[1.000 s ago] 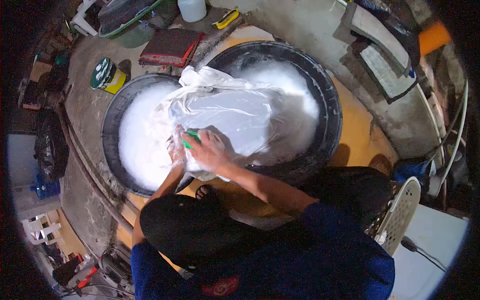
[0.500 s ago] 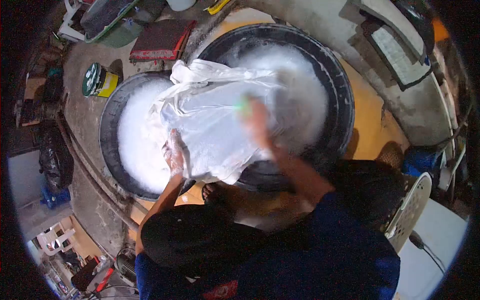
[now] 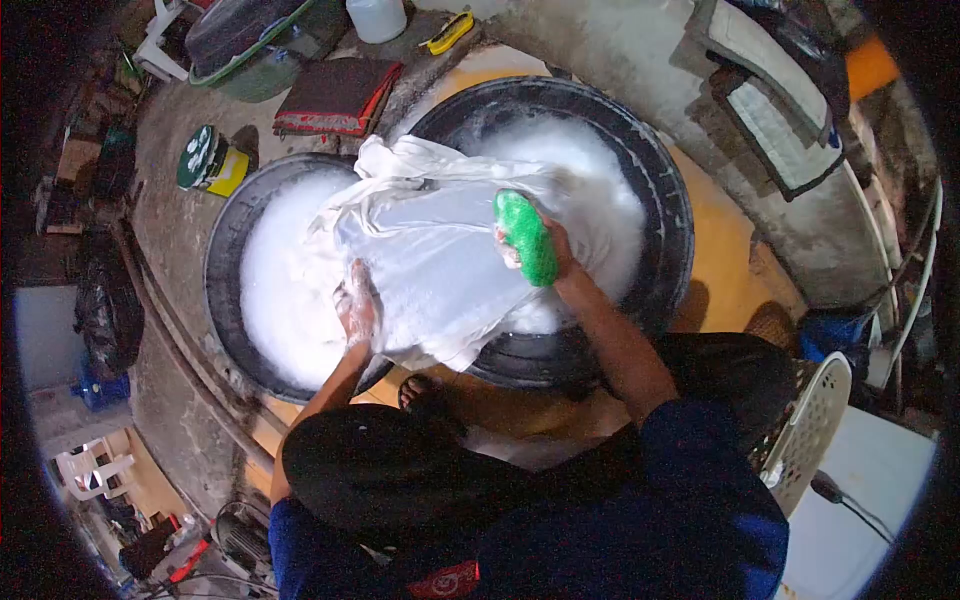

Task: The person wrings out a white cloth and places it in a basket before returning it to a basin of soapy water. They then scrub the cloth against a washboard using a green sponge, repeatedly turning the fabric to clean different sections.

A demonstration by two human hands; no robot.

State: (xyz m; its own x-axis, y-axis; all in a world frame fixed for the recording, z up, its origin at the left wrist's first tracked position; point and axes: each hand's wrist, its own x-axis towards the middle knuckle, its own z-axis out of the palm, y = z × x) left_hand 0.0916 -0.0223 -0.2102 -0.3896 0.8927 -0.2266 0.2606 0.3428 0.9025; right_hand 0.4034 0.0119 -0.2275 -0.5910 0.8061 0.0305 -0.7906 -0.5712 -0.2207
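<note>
A wet white garment (image 3: 440, 235) lies spread across two dark round tubs, bridging their rims. My left hand (image 3: 357, 308), with suds on it, is closed on the garment's left side, above the smaller tub (image 3: 222, 330). In my right hand (image 3: 558, 243) is a green scrub brush (image 3: 525, 238), gripped from its right side and tilted up over the cloth. The larger tub (image 3: 670, 190) sits beneath that hand. White foam (image 3: 285, 265) fills much of the smaller tub, and more foam floats in the larger one.
A bucket with a yellow label (image 3: 228, 172) stands behind the smaller tub. Further back are a folded dark red-edged mat (image 3: 338, 95), a green basin (image 3: 262, 82), a white container (image 3: 376, 20) and a yellow brush (image 3: 450, 33). A hose (image 3: 190, 370) runs along the left floor.
The green brush, blurred over the cloth before, has moved slightly right and turned upward in my right hand. My left hand stays at the garment's left side.
</note>
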